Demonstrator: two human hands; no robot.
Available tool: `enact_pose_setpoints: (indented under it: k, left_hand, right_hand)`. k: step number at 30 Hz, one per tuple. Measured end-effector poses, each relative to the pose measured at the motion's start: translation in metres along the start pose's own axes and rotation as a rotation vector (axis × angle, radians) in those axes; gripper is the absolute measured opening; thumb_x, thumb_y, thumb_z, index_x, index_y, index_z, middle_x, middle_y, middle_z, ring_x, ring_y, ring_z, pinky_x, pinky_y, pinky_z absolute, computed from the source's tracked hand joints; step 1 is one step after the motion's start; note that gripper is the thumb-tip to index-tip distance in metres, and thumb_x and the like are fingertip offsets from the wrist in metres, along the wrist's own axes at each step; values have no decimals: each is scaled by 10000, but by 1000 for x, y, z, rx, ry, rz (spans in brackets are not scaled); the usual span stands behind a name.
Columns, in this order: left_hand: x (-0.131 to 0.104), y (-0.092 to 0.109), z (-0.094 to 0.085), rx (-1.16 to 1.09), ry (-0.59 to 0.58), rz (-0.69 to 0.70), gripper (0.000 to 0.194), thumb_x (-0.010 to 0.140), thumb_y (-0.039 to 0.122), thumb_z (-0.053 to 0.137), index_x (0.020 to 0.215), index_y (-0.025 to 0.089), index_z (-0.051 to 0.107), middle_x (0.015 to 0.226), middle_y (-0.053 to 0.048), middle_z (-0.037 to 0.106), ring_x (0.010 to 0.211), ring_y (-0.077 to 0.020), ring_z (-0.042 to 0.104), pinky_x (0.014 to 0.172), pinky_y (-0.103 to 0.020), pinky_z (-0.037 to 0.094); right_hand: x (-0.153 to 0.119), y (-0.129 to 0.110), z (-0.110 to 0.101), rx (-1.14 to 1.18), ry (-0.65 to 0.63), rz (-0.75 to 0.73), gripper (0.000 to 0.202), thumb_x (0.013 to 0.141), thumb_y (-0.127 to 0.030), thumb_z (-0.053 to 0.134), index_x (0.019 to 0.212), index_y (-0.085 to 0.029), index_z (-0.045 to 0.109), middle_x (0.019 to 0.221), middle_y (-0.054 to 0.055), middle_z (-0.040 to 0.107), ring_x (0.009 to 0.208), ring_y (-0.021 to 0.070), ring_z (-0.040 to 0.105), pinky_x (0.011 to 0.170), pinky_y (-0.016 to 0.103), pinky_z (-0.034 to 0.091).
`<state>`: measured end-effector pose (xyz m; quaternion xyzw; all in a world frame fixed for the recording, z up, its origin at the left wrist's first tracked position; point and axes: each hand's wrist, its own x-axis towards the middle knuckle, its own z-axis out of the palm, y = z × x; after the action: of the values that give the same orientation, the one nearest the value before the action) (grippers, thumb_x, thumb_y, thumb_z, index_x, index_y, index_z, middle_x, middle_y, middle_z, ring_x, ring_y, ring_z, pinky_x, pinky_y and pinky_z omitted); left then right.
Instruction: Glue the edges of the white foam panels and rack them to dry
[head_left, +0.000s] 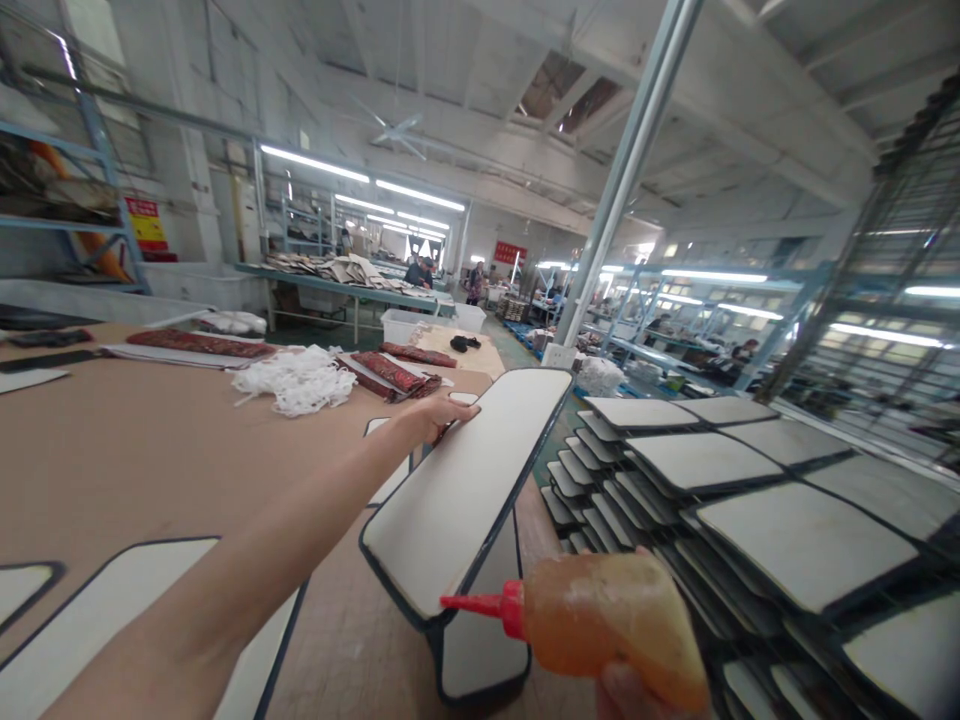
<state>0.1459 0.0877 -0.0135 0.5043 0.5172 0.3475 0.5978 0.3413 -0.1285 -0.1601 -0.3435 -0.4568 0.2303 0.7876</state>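
A long cream panel with rounded corners and a dark edge (472, 480) is held up at a tilt by my left hand (444, 412), its thumb on the face near the upper left side. My right hand (626, 690), mostly hidden, grips a squeeze bottle of amber liquid (600, 610). The bottle's red nozzle (480, 605) points left, its tip at the panel's lower corner. Another cream panel (484, 650) lies beneath the raised one, partly covered.
More panels (127, 600) lie on the brown table (90, 470). Stacked racks of panels (697, 460) fill the right side. White strips (296, 380) and red patterned pieces (390, 372) sit at the table's back. A metal post (626, 170) rises beyond; people work far off.
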Motion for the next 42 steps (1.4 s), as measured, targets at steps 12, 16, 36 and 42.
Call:
enact_pose_setpoints:
  k: [12,16,36,42]
  left_hand:
    - [4,-5,1,15,43,16,230,890,286,588,1074,150,613,1020,-53,658,816,-157,645,705,-334,558]
    - [4,-4,3,15,33,17,229,889,299,590,1055,143,621,987,-48,672,804,-158,654,717,-347,558]
    - [0,-16,-7,-46,30,73,307,687,300,792,940,169,677,751,-13,716,683,-178,673,640,-296,534]
    - [-25,-32,22,-28,-150,167,471,482,388,866,869,168,713,647,-27,729,626,-215,682,568,-276,519]
  right_hand:
    - [30,-26,13,202,270,92,676,564,-334,846,1197,-266,616,1248,43,641,975,241,662,759,314,582]
    - [33,-25,20,160,245,35,690,575,-260,830,1225,-229,598,1146,56,681,899,238,672,761,347,580]
    - [65,-41,22,274,245,-5,464,613,-326,835,1046,-244,693,991,17,734,845,195,689,768,309,564]
    - [111,-26,24,121,236,-192,669,570,-253,823,1196,-203,592,1081,68,682,906,232,641,872,437,506]
